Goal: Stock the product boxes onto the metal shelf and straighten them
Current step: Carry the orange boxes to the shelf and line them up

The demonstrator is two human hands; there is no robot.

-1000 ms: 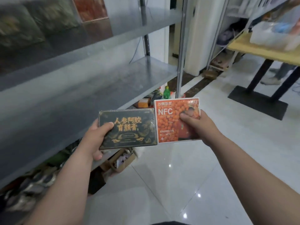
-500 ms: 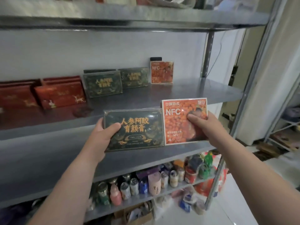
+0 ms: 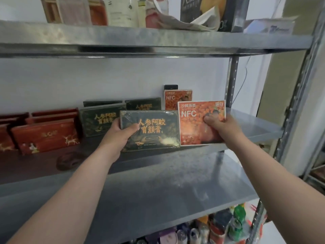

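Placing step: the left hand (image 3: pixel 117 136), fingers curled round a dark green box (image 3: pixel 154 131), and the right hand (image 3: pixel 223 127), pinching an orange box (image 3: pixel 193 120) at its 3 o'clock, held both over the metal shelf (image 3: pixel 255 124) front edge; next, each likely needed standing upright before the stocked boxes (image 3: pixel 144 105) toward 11 o'clock.

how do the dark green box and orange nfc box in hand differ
The dark green box is wider than tall; the orange NFC box is taller than wide. The dark green box has gold lettering, the orange NFC box white. Both are held upright, fronts facing the camera.
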